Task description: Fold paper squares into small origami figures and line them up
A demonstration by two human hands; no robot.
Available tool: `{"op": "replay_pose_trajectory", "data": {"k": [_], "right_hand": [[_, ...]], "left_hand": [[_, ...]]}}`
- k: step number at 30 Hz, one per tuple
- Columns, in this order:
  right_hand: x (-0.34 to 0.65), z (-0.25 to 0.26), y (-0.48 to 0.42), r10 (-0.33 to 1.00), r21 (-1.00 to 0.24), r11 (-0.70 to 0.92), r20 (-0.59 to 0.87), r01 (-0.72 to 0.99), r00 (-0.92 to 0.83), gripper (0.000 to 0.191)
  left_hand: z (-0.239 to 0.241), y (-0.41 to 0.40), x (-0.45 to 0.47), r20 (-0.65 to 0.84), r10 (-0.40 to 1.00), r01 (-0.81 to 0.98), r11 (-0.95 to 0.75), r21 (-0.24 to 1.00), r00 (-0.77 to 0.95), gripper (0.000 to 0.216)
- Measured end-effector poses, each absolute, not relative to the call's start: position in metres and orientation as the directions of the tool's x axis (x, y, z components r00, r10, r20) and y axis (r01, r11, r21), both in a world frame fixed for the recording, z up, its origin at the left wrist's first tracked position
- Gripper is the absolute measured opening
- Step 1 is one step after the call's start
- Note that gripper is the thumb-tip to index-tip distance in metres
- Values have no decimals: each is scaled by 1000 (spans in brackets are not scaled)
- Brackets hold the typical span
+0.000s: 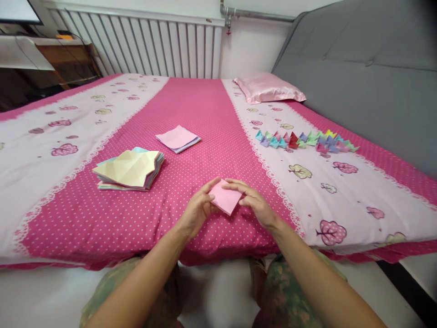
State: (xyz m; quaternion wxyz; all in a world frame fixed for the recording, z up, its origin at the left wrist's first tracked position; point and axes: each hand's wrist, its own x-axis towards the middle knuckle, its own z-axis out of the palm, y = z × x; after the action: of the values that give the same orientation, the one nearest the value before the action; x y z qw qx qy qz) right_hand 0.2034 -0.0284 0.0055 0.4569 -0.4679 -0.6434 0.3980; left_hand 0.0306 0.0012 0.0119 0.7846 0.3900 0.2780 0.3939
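Observation:
A folded square of pink paper (226, 197) is held between my two hands, just above the front part of the bed. My left hand (201, 202) grips its left corner, fingers on top and thumb at the near side. On the right side, my right hand (252, 200) has its fingers closed on the paper's upper and right edges. Ahead and to the left lies a small stack of pink and lilac paper sheets (178, 137). Farther left is a thicker pile of creased paper (128, 168) with a pale yellow sheet on top.
Several small folded paper shapes (302, 140) in many colours stand in rows on the right. A pink pillow (268, 87) lies at the far right, by a grey headboard (358, 68). A white radiator (146, 41) lines the back wall; a desk (61, 57) stands far left.

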Motion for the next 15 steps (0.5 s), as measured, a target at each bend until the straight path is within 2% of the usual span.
{"op": "replay_pose_trajectory", "data": {"k": [4,7,12,15], "right_hand": [[198,-3,-26,970,-941,238,241,242,-17,23],[193,-9,-25,968,-952,225,242,206,64,16],[189,-7,-26,967,-981,177,188,79,169,32],[189,-6,-27,982,-989,141,147,51,115,34]], "left_hand": [[4,3,32,-71,850,-315,269,910,522,59],[-5,5,35,-67,839,-244,232,942,540,62],[-8,4,36,-40,839,-113,121,986,543,55],[-7,3,36,-36,825,-53,79,995,563,54]]}}
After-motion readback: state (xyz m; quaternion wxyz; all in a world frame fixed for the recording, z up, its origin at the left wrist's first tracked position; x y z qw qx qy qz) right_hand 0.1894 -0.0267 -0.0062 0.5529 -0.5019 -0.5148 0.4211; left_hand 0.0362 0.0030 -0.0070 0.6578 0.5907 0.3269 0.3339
